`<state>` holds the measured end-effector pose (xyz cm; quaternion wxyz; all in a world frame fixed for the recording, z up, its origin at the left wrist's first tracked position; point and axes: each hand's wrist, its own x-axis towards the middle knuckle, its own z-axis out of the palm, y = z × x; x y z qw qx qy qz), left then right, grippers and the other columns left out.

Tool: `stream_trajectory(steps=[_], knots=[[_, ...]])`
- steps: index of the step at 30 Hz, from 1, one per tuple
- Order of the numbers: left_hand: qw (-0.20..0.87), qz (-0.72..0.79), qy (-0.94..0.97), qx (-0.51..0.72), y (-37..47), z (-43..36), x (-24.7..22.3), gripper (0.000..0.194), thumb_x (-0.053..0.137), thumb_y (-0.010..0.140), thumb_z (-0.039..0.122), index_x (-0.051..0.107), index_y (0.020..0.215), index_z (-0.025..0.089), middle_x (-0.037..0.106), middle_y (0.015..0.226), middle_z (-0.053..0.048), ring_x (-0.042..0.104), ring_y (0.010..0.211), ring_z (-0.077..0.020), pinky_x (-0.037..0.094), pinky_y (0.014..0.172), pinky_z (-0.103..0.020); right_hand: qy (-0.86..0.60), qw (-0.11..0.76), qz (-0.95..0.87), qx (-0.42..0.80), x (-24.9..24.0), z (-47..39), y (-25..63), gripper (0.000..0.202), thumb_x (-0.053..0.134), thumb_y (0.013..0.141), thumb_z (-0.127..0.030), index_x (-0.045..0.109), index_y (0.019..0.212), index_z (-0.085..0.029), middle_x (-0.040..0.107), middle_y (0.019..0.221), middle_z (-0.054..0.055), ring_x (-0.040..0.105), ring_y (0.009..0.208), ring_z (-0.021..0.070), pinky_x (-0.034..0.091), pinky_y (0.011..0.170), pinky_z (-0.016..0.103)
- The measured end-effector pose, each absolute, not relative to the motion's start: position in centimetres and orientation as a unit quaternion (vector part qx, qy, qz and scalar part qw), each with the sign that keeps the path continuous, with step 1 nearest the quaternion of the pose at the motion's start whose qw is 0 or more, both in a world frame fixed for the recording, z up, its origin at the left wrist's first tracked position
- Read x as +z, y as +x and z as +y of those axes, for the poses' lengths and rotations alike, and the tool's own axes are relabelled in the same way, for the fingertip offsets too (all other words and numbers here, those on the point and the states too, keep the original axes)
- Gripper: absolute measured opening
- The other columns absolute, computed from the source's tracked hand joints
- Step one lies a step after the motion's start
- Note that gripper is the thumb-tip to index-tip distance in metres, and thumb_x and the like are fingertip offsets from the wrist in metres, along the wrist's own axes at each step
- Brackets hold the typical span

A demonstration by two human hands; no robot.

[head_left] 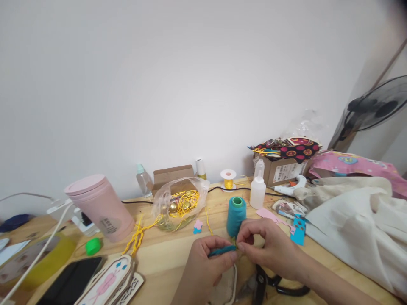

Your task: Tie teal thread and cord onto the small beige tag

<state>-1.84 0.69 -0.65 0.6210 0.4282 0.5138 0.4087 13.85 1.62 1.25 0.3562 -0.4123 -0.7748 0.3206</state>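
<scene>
My left hand (211,262) pinches a narrow teal bundle (222,250), which looks like thread, between thumb and fingertips. At the bundle's right end, my right hand (259,241) has its thumb and index finger pressed together. A bit of yellow cord (234,240) shows between the two hands; whether the right fingertips grip it is too small to tell. Just behind the hands, a cone of teal thread (236,218) stands upright. Below them lie black-handled scissors (280,286) and a pale flat piece with a rounded edge (227,288), partly hidden by my left hand.
A plastic bag (197,186) holds yellow cord and gold bells. Nearby stand a yellow cord spool (228,180), a white squeeze bottle (257,192) and a pink tumbler (101,207). A phone (71,281) and wooden tags (106,284) lie left; white cloth (356,216) covers the right.
</scene>
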Motion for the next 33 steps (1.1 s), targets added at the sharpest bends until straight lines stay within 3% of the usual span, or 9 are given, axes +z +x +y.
stream_trajectory(steps=[7,14,27,33], knots=[[0.598,0.524,0.445,0.412,-1.96,0.66,-0.66,0.028,0.075,0.047,0.035,0.06,0.058,0.013,0.037,0.032,0.011,0.021,0.027,-0.0003,0.012,0.03,-0.016,-0.412,0.358,-0.772,0.324,1.36,1.45,13.96,0.012,0.053,0.067,-0.008,0.06,0.062,-0.017,0.057,0.059,-0.002,0.05,0.057,0.0106,0.041,0.052,0.019],[0.651,0.473,0.415,0.425,-2.41,0.92,-0.8,0.033,0.072,0.049,0.042,0.06,0.058,0.014,0.032,0.03,0.012,0.018,0.026,-0.0002,0.009,0.03,-0.016,-0.388,0.366,-0.799,0.277,1.22,1.32,13.97,0.012,0.053,0.068,-0.008,0.059,0.063,-0.017,0.056,0.06,-0.002,0.051,0.057,0.0103,0.04,0.053,0.019],[0.731,0.416,0.313,0.441,-1.9,0.58,-0.58,0.029,0.07,0.058,0.032,0.047,0.054,0.016,0.025,0.034,0.014,0.009,0.034,-0.0004,0.004,0.031,-0.014,-0.389,0.393,-0.794,0.252,1.23,1.64,13.78,0.011,0.052,0.077,-0.016,0.061,0.07,-0.018,0.056,0.063,-0.001,0.051,0.06,0.0115,0.04,0.055,0.021],[0.768,0.375,0.225,0.468,-1.68,0.35,-0.55,0.041,0.075,0.051,0.03,0.036,0.049,0.018,0.023,0.038,0.014,0.009,0.036,-0.0004,0.004,0.03,-0.011,-0.393,0.415,-0.787,0.233,0.79,1.47,13.39,0.008,0.053,0.075,-0.012,0.058,0.071,-0.017,0.056,0.066,0.0,0.051,0.063,0.0123,0.041,0.058,0.022]])
